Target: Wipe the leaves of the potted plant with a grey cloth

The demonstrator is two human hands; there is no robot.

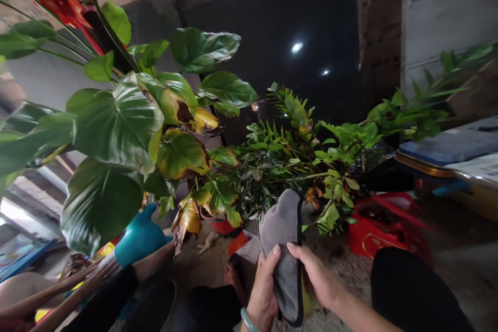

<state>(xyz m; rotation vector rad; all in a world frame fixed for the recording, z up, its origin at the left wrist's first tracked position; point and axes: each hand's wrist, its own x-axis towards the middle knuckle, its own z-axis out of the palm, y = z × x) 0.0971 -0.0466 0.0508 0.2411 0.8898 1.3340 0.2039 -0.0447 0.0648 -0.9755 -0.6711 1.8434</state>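
Observation:
A folded grey cloth (283, 233) with a dark edging stands upright between my two hands, low in the middle of the view. My left hand (266, 277), with a pale bracelet at its wrist, grips the cloth's left side, thumb on the front. On the cloth's right edge my right hand (314, 272) is closed, its thumb pressing the face near the other thumb. The fingers behind the cloth are mostly hidden. A yellowish patch shows under the cloth by my right hand; I cannot make out what it is. Leafy plants (272, 166) stand just beyond the cloth.
A large-leaved plant (116, 119), some leaves yellowed, fills the left. Below it another person's arms (81, 285) reach near a teal object (142, 236). A red bag (385, 223) sits right on the floor. A dark panel (272, 36) leans against the brick wall behind.

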